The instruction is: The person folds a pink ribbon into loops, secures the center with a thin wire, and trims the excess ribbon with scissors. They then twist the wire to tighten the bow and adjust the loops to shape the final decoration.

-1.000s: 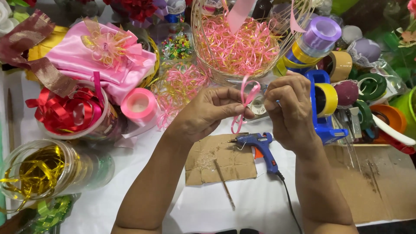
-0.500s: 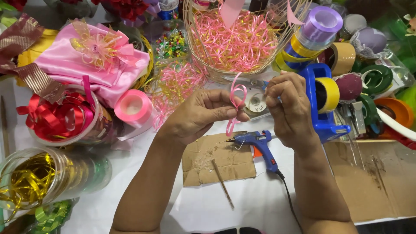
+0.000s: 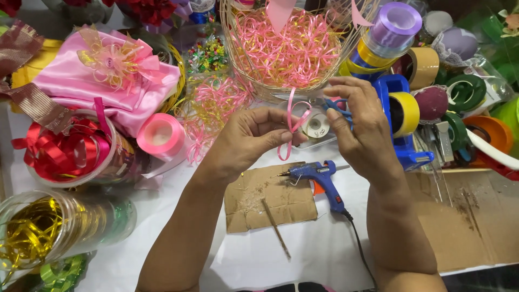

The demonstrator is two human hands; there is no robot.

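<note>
My left hand (image 3: 246, 141) pinches a thin pink ribbon (image 3: 292, 122) folded into a loop, its tail hanging below my fingers. My right hand (image 3: 361, 130) is just right of the loop, fingers curled around what looks like small blue-handled scissors (image 3: 336, 106) pointing toward the ribbon. Both hands hover above the white table (image 3: 178, 254), in front of a wicker basket (image 3: 259, 89) filled with pink and yellow ribbon loops. A blue glue gun (image 3: 320, 177) lies below my hands next to a brown cardboard scrap (image 3: 254, 203).
A pink ribbon roll (image 3: 161, 135), a jar of red ribbon (image 3: 59, 154) and a jar of gold ribbon (image 3: 38, 232) stand left. A blue tape dispenser (image 3: 404, 148), tape rolls and a purple ribbon spool (image 3: 397, 24) crowd the right. A thin wooden stick (image 3: 277, 230) lies on the cardboard's edge.
My right hand has let go of the ribbon and drawn slightly right. The loop stays pinched in my left hand.
</note>
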